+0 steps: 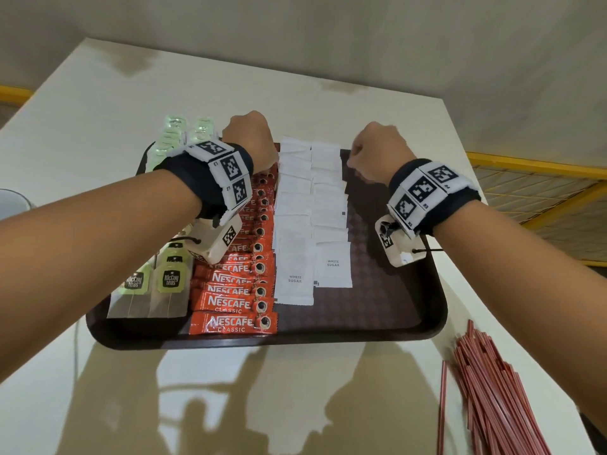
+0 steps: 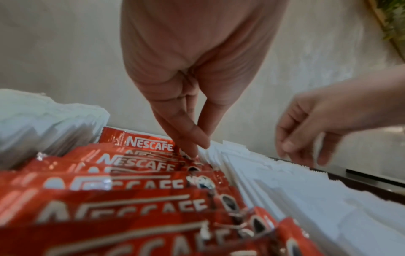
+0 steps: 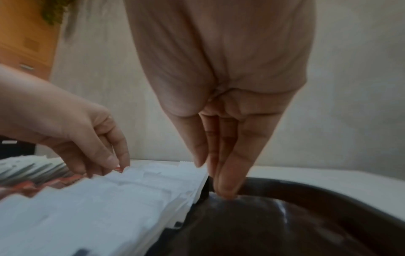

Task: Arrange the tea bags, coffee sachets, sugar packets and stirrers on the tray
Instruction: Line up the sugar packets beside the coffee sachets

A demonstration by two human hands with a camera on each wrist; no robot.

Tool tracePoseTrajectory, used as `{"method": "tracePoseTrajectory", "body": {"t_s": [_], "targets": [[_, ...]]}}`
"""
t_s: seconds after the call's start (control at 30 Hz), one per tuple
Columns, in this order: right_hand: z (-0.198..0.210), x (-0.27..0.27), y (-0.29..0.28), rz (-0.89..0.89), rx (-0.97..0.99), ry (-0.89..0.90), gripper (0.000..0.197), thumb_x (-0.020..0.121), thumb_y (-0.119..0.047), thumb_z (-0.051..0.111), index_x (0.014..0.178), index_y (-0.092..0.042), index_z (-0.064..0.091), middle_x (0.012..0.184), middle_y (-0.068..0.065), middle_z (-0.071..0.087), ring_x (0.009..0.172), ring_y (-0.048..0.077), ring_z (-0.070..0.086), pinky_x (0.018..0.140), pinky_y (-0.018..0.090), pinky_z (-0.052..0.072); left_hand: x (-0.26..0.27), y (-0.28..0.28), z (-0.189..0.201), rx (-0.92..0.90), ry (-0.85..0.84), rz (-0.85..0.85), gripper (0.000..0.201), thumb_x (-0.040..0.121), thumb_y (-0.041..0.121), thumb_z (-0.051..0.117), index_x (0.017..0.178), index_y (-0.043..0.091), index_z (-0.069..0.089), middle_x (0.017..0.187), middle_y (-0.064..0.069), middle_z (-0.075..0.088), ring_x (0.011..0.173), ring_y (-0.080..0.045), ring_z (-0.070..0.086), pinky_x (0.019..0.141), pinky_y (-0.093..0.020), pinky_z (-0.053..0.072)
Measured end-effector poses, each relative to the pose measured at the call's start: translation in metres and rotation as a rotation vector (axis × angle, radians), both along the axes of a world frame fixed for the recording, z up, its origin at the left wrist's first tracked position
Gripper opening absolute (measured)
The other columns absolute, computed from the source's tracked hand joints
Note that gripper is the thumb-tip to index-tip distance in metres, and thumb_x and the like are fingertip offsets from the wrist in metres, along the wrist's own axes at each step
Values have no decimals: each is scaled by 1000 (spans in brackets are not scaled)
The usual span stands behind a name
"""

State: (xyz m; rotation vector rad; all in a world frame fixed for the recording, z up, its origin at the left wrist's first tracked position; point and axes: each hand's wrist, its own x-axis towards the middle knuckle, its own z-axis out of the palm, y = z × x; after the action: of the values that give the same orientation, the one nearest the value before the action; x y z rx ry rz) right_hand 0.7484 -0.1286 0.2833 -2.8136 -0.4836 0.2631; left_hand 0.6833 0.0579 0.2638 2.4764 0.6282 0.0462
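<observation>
I see both forearms stretched forward (each wrist wears a marker band), left hand (image 1: 253, 139) and right hand (image 1: 377, 152) angled downward, fingers (image 3: 228, 173) straight and pressed together, tips lowest.

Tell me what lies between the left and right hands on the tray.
In the head view, two columns of white sugar packets lie between the left hand and the right hand, on the tray.

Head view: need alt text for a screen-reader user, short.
Both hands, the left hand and right hand, reach down at the far end of a dark tray holding rows of tea bags, red coffee sachets and white sugar packets. A pile of red stirrers lies on the table, off the tray.
</observation>
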Motion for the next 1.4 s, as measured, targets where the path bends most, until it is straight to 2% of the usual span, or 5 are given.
{"method": "tracePoseTrajectory", "body": {"t_s": [0.33, 0.6, 0.9, 1.13, 1.4], "targets": [[-7, -12, -4, -151, 191, 223, 23, 75, -4, 67, 97, -1, 71, 94, 17, 72, 91, 32, 70, 83, 44, 59, 9, -6, 1, -58, -32, 2, 15, 84, 5, 67, 97, 2, 74, 96, -15, 73, 92, -30, 70, 87, -40, 57], [-4, -14, 1, -268, 346, 261, 9, 82, 8, 65, 89, 9, 70, 91, 22, 72, 85, 35, 72, 79, 45, 60, 6, -4, 3, -26, -57, -29, 15, 82, 3, 65, 93, 3, 75, 92, -15, 73, 90, -29, 70, 87, -39, 57], [-7, -13, 0, -240, 287, 259, 19, 75, 0, 76, 93, 5, 71, 91, 20, 72, 88, 34, 71, 81, 44, 59, -10, -10, 9, 112, 67, -182, 24, 82, 1, 59, 104, 1, 69, 99, -15, 69, 82, -26, 59, 67, -31, 48], [-2, -16, -6, -252, 313, 267, 12, 81, -1, 73, 91, 5, 71, 90, 20, 72, 86, 34, 72, 81, 45, 59, -10, -13, 6, 131, 139, -211, 22, 84, 3, 58, 102, 1, 69, 86, -9, 61, 77, -24, 54, 53, -25, 40], [2, -23, -13, -285, 357, 292, 9, 85, 1, 69, 92, 6, 70, 89, 21, 71, 82, 33, 73, 77, 43, 61, -13, -11, 11, 100, 167, -190, 12, 83, 7, 63, 90, 0, 70, 69, -7, 59, 69, -23, 58, 56, -26, 43]]}}
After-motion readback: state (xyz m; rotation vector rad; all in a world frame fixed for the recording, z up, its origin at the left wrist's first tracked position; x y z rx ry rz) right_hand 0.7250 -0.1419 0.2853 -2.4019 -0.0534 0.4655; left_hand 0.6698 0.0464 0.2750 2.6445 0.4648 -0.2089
